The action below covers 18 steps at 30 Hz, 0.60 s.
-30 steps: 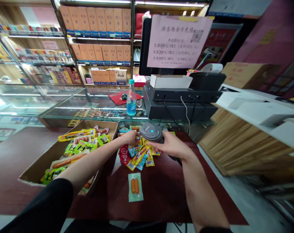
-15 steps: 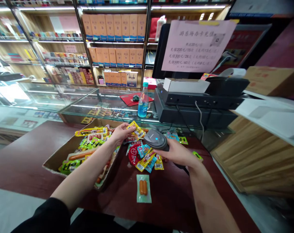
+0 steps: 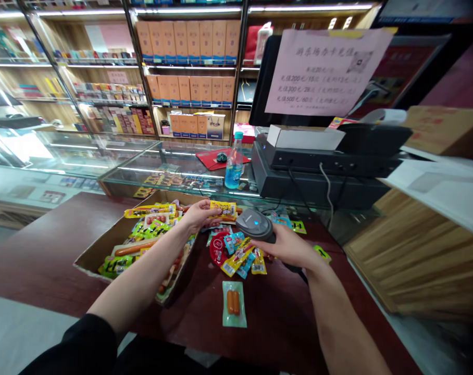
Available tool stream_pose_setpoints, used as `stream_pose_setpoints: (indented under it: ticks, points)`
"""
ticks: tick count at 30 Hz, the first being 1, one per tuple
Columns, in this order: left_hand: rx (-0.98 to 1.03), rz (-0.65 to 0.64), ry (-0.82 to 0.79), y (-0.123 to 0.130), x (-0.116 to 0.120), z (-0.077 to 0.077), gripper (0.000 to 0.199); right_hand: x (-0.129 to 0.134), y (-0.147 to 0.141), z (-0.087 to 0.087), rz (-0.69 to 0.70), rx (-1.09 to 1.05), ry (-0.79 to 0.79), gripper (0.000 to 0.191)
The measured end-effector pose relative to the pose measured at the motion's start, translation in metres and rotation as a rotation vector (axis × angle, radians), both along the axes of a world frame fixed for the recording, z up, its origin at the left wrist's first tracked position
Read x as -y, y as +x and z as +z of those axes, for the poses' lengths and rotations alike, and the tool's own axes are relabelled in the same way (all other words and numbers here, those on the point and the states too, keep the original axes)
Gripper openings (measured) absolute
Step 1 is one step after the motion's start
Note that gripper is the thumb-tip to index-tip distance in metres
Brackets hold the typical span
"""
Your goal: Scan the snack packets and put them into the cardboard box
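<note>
My left hand (image 3: pixel 199 215) pinches a small yellow snack packet (image 3: pixel 226 209) by its left end, above the far right corner of a cardboard box (image 3: pixel 98 245). My right hand (image 3: pixel 289 242) is wrapped round a dark grey barcode scanner (image 3: pixel 255 224), its head close to the packet's right side. Below the scanner lies a pile of snack packets, with a yellow packet (image 3: pixel 236 258) and a round red package (image 3: pixel 218 249) among them. Nearer to me, a clear pack with two sausages (image 3: pixel 233 303) lies flat on the table. The box holds many wrapped sausages and green packets (image 3: pixel 156 229).
A glass display counter (image 3: pixel 170 161) runs behind the dark red table (image 3: pixel 45 245), bearing a bottle of blue drink (image 3: pixel 234 164). A monitor with a pink paper sign (image 3: pixel 322 73) stands over a black cash drawer (image 3: pixel 318 182). A wooden cabinet (image 3: pixel 412 250) borders the right side.
The yellow packet has been turned from a slant to nearly level, its right end still by the scanner. Both hands keep their hold. The whole view has shifted slightly.
</note>
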State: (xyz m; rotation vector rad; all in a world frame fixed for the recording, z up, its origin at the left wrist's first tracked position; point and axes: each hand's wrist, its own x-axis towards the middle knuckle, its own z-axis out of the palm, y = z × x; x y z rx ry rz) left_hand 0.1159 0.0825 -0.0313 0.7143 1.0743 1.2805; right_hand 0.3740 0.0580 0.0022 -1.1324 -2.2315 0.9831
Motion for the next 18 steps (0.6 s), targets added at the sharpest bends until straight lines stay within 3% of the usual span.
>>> stream_pose_setpoints:
  ticks: [13, 18]
  points:
    - [-0.006, -0.035, -0.016, 0.002, 0.0, 0.001, 0.035, -0.002, 0.003, 0.002, -0.018, -0.035, -0.056, 0.045]
    - [-0.01, -0.037, 0.022, -0.006, 0.001, 0.012, 0.033, 0.001, -0.002, 0.002, -0.048, -0.084, -0.08, 0.044]
